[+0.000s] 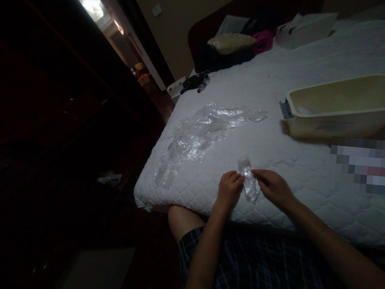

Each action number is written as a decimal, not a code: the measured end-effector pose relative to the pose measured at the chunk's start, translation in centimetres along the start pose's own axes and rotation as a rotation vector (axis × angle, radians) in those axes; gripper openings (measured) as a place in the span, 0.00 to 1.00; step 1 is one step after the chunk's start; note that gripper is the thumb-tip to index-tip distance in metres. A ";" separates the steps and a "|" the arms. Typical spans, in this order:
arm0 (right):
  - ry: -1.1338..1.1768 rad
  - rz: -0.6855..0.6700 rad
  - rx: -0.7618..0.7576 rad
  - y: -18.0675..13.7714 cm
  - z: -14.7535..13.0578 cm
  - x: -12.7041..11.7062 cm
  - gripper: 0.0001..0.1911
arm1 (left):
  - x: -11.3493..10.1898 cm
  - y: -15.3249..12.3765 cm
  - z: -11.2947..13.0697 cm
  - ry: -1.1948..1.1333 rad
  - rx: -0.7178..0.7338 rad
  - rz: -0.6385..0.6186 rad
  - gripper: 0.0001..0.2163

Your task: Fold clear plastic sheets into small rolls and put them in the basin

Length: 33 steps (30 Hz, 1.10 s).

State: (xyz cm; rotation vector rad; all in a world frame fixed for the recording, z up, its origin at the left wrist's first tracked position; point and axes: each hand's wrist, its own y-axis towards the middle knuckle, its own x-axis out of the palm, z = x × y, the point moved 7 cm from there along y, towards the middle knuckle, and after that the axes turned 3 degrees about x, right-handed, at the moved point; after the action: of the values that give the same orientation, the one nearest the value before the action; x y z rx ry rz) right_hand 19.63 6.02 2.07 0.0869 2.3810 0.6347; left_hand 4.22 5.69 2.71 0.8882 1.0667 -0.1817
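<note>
A small clear plastic bag (pixel 249 180) lies crumpled on the white quilted mattress (pixel 280 138) near its front edge. My left hand (pixel 229 189) is closed in a pinch on the bag's left side. My right hand (pixel 274 187) pinches its right side, fingers curled. A loose heap of clear plastic bags (pixel 200 134) is spread on the mattress further left and behind my hands.
A cream plastic tub (pixel 344 106) stands on the mattress at the right. A white box (pixel 305 28), a beige cushion (pixel 230 43) and pink cloth (pixel 264 40) lie at the far end. Dark furniture fills the left. My knee (pixel 182 220) is under the mattress edge.
</note>
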 end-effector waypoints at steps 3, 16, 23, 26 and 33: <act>-0.004 -0.024 0.010 0.1 0.0 0.1 0.17 | -0.2 0.0 -0.1 -0.016 -0.035 -0.006 0.12; -0.028 -0.051 -0.005 0.2 -0.1 0.1 0.14 | -0.3 0.0 -1.1 -0.197 -0.134 0.032 0.10; -0.068 -0.071 0.046 0.2 0.5 0.6 0.14 | -0.2 0.6 -1.6 -0.214 -0.262 -0.004 0.06; -0.095 -0.091 0.087 0.4 0.7 0.7 0.15 | -0.2 0.7 -1.4 -0.183 -0.285 -0.038 0.06; -0.120 -0.088 0.164 0.6 1.0 0.7 0.16 | 0.7 0.9 -1.8 -0.101 -0.340 -0.077 0.12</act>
State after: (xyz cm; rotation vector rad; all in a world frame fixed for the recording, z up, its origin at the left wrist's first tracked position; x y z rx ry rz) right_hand 19.62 7.14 1.28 0.0883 2.3032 0.3822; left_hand 3.85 7.73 2.28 0.5273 1.0011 -0.1032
